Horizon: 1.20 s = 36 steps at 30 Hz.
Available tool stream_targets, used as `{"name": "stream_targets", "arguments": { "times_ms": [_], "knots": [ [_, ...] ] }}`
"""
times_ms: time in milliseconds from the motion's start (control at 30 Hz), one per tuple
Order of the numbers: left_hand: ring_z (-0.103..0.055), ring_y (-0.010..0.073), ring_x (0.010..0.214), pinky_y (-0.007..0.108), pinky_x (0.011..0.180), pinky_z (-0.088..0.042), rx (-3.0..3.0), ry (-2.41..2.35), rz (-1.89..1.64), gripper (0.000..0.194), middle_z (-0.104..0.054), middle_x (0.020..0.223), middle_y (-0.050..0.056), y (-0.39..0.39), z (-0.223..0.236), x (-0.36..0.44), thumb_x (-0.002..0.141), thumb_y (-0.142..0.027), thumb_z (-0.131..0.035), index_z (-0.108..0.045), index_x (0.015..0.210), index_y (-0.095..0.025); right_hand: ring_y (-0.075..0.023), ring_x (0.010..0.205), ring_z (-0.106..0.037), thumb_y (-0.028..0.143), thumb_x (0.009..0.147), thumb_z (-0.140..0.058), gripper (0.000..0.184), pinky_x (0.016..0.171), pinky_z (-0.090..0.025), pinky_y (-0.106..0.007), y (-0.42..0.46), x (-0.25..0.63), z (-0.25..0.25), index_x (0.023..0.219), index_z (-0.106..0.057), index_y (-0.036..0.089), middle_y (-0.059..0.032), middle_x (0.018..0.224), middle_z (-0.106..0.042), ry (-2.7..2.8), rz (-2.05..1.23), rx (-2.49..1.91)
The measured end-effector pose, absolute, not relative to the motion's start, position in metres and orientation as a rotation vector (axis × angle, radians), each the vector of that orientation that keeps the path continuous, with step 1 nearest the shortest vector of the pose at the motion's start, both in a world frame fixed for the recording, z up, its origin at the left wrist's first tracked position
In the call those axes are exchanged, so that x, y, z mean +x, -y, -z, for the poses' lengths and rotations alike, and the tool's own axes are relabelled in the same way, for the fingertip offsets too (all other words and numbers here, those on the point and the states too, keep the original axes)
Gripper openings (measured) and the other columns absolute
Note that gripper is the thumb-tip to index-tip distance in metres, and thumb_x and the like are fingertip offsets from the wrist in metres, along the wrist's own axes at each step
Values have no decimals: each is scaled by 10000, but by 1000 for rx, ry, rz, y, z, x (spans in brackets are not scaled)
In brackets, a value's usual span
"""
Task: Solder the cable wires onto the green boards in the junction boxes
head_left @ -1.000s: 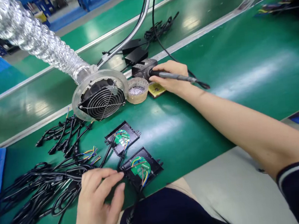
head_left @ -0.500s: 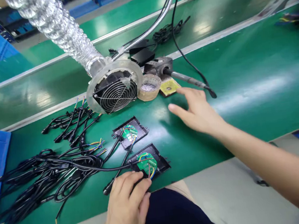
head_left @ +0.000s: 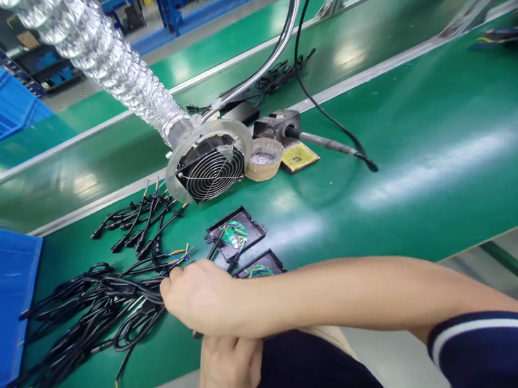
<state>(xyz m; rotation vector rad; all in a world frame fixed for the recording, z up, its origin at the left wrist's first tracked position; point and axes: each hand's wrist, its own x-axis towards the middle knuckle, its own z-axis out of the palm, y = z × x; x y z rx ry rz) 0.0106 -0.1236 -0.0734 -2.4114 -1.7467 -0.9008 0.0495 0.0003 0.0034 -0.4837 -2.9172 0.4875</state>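
My right hand (head_left: pixel 205 298) reaches across to the left, its fingers curled round a black cable (head_left: pixel 151 290) at the edge of the cable bundle. Below its wrist is my left hand (head_left: pixel 230 360), at the table's front edge, with its fingertips hidden by the right arm. The nearer black plastic housing (head_left: pixel 270 259), with a green circuit board and coloured wires inside, is mostly covered by my right forearm. Just behind it lies a second open housing (head_left: pixel 256 230) holding a round green board (head_left: pixel 234 236) with wires and a black cable attached.
A fume extractor fan (head_left: pixel 213 173) on a foil duct (head_left: pixel 120 66) stands behind the housings. Beside it are a round pot (head_left: pixel 265 161), a yellow sponge (head_left: pixel 299 156) and a soldering iron (head_left: pixel 327 142) in its holder. Short cables (head_left: pixel 139 222) and a blue bin (head_left: pixel 7 307) are at left.
My right hand has swung from near the sponge leftward over my left hand and closed on the cable. My left hand stays near the nearer housing. The camera view has shifted slightly.
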Motion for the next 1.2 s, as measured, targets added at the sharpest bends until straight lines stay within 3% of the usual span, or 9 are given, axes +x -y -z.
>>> {"name": "stream_targets", "arguments": {
  "times_ms": [100,200,267,433,567,733,867,967,1200],
  "knots": [
    [-665,176,674,277,609,-561,-2550,1791,912,238,-703,764,38,118,69,1,888,-72,-477,-657,951,-215,-213,697,-657,255,942,-508,161,525,-488,-307,-12,87,-18,897,-607,137,-78,835,-674,2607,-542,-635],
    [-665,186,1040,311,892,-574,-2731,1749,924,369,-714,1083,80,111,58,-9,896,-36,-466,-610,1190,-204,-162,712,-643,241,945,-528,154,615,-498,-271,-17,142,-25,823,-601,183,-23,776,-666,2158,-623,-793],
    [-613,171,1178,308,998,-533,-2800,1720,896,407,-684,1208,77,107,49,-14,898,-20,-450,-585,1238,-198,-125,608,-620,237,935,-552,111,583,-499,-249,-13,180,-17,844,-612,213,14,716,-648,1904,-690,-938],
    [-674,138,1088,247,863,-594,-2871,1673,587,488,-675,1259,30,98,27,-22,877,7,-393,-574,1259,-236,-151,496,-627,299,897,-627,62,471,-539,-283,22,244,32,907,-675,261,13,678,-681,1409,-882,-1090],
    [-703,161,1011,287,781,-619,-2875,1670,425,458,-673,1260,24,90,19,-21,873,-17,-414,-583,1231,-246,-176,508,-666,412,888,-628,183,490,-578,-321,37,267,62,864,-666,234,-22,768,-724,1141,-959,-1311],
    [-677,227,942,405,804,-603,-2815,1704,476,293,-707,1119,61,85,11,-9,849,-141,-530,-634,1115,-208,-128,375,-491,454,851,-655,400,382,-404,-262,34,279,61,552,-522,225,41,432,-500,1630,-572,-1654],
    [-618,294,1036,504,881,-562,-2774,1700,466,366,-656,1184,120,77,12,13,822,-268,-623,-608,1173,-166,-178,640,-635,253,846,-672,86,641,-525,-328,26,266,51,797,-609,220,-14,706,-677,2030,-189,-1117],
    [-548,317,1202,502,981,-523,-2765,1663,411,494,-577,1333,166,71,24,28,850,-290,-631,-525,1296,-105,-190,759,-660,213,881,-615,102,708,-551,-337,18,254,53,980,-616,189,-56,866,-713,2277,-306,-878],
    [-504,288,1292,445,1053,-500,-2787,1595,442,537,-536,1397,185,63,46,29,905,-274,-580,-434,1374,-56,-148,670,-564,156,962,-446,132,607,-481,-255,-3,247,44,944,-576,165,-34,762,-610,2398,-703,-818]
  ]
}}
